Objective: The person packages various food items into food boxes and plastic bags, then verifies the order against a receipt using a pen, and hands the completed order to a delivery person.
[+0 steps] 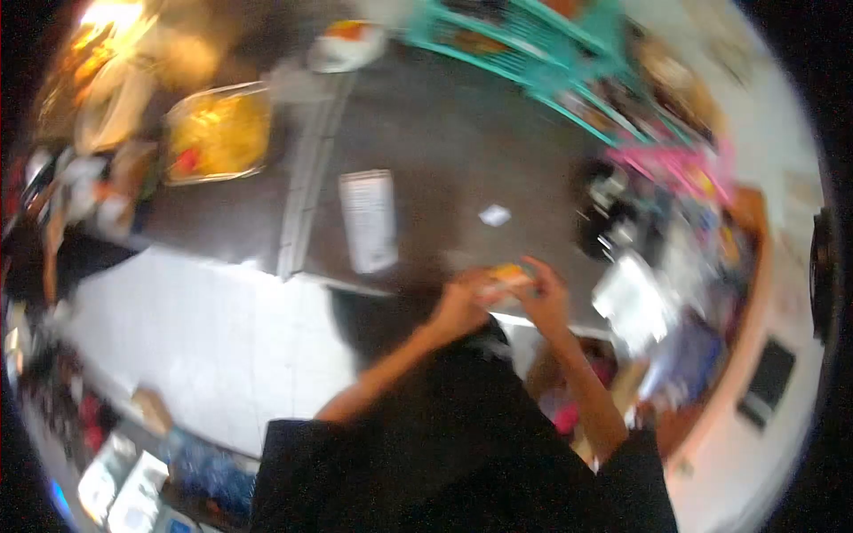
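Near the front edge of the dark table [426,133], both hands are closed around a small orange-and-white item [508,274], perhaps a packet or little box; blur hides its exact kind. My left hand [461,304] grips it from the left, fingers curled. On the other side, my right hand [545,298] pinches its right end with bent fingers. A small white piece [495,215] lies on the table just beyond the hands. Further left rests a long white printed sheet or box [369,220].
Teal plastic baskets [533,62] and a pink basket [680,169] line the back right. Clutter with a white bag [635,302] crowds the right side. A clear tray of yellow items [219,133] and a white bowl [348,49] stand left. Another person's arm [53,249] shows far left.
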The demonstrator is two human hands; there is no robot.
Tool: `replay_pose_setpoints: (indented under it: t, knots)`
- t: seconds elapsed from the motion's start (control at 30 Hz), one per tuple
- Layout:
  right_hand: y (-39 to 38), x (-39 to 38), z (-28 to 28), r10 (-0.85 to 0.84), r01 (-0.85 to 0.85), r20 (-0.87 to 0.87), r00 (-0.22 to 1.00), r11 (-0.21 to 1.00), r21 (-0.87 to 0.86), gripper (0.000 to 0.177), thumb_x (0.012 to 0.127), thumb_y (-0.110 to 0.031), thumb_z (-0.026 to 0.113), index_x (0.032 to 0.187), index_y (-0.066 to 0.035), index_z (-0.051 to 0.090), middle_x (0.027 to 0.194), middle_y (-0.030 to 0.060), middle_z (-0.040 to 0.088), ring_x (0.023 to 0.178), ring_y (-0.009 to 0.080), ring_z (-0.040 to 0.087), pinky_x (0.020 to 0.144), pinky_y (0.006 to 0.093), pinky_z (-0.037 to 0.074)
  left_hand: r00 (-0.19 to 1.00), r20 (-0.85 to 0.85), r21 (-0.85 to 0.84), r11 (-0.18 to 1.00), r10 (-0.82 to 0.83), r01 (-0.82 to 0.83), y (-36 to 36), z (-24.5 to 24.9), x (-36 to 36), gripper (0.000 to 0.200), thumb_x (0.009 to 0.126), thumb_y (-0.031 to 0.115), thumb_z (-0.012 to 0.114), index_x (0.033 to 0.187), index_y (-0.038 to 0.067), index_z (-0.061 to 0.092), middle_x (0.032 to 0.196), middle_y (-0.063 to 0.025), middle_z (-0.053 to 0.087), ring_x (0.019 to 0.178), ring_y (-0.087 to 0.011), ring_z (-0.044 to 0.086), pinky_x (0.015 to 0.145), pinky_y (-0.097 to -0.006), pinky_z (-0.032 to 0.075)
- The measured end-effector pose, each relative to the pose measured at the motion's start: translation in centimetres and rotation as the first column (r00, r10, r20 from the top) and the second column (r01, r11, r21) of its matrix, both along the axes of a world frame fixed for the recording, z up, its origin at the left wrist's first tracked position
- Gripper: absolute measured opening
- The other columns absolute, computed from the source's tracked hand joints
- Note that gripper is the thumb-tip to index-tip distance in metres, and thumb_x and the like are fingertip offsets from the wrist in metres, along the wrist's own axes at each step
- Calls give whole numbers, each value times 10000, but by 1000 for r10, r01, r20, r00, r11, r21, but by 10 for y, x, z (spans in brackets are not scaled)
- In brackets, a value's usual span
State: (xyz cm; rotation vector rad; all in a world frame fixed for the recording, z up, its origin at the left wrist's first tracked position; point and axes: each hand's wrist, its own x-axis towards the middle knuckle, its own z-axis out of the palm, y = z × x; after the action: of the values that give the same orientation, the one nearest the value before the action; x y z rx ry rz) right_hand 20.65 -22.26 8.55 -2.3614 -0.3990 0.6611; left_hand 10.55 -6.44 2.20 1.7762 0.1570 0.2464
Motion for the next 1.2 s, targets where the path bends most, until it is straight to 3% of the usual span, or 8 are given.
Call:
replay_pose_setpoints:
  t: [0.07, 0.1, 0.23, 0.37, 0.67, 0.77, 1.03, 1.2]
  knots:
    - [11, 10, -16, 294, -310, 304, 906, 951, 3, 568, 766, -167, 771, 1274, -86, 531, 1197, 109, 562, 990, 195, 581, 809, 331, 504, 987, -131, -288, 949, 98, -132, 9, -3, 3, 367, 722, 178, 789, 1024, 48, 626, 1013, -136, 650, 896, -252, 657, 776, -360, 532]
    - [40, 4, 2, -22, 102, -326, 945, 968, 230, 596, 782, -141, 753, 1313, -79, 490, 1203, 106, 565, 1023, 198, 572, 844, 335, 496, 956, -292, -404, 901, 39, -160, 24, -1, 12, 388, 708, 156, 799, 1027, 33, 617, 1001, -101, 648, 919, -243, 649, 811, -363, 526]
    - [29, 22, -69, -93, 223, -364, 927, 915, 336, 487, 903, -202, 628, 1331, -47, 455, 1158, 100, 569, 1015, 166, 560, 870, 330, 476, 943, -331, -517, 844, -43, -144, 63, -21, 34, 972, 665, 186, 832, 1444, 110, 256, 1210, -182, 540, 1115, -273, 535, 958, -417, 442]
    - [29, 62, -131, -276, 468, -511, 814, 833, 295, 476, 943, -225, 570, 1354, -30, 430, 1175, 136, 564, 1030, 201, 558, 874, 352, 472, 908, -334, -530, 746, 254, -404, 176, -5, -8, 656, 769, 170, 769, 1340, 52, 469, 1132, -151, 603, 1039, -234, 585, 895, -350, 485]
    - [-44, 96, -216, -63, 484, 684, 727, 754, -445, 393, 935, -200, 538, 1270, 3, 508, 1207, 215, 573, 1051, 333, 576, 887, 422, 477, -223, -606, -345, -505, 764, -791, 629, -59, -261, 585, 859, 270, 640, 1284, 41, 309, 785, -141, 560, 452, -275, 583, 411, -395, 534]
    - [-69, 71, -205, 33, 502, 875, 484, 808, -309, 357, 921, -175, 554, 1246, -25, 544, 1201, 172, 594, 1017, 308, 592, 867, 423, 479, -84, -629, -447, -449, 773, -774, 694, -103, -274, 617, 852, 187, 591, 1358, 35, 271, 840, -181, 571, 500, -335, 618, 440, -416, 552]
    - [336, -63, -35, -302, 251, 440, 846, 953, 171, 297, 943, -115, 521, 1219, -9, 548, 1049, 116, 610, 888, 196, 587, 754, 297, 474, -370, -502, -214, -527, 782, -822, 632, -168, -293, 432, 776, 73, 562, 1187, -54, 523, 1012, -210, 618, 751, -286, 658, 564, -394, 589]
    - [496, -132, -8, 213, -260, 184, 960, 921, 291, 498, 851, 2, 621, 1319, -48, 459, 1035, 67, 599, 877, 107, 575, 737, 235, 471, -82, -560, -193, -226, 825, -955, 515, -110, -312, 432, 845, -8, 476, 1266, -87, 418, 1007, -235, 580, 761, -348, 676, 618, -409, 620]
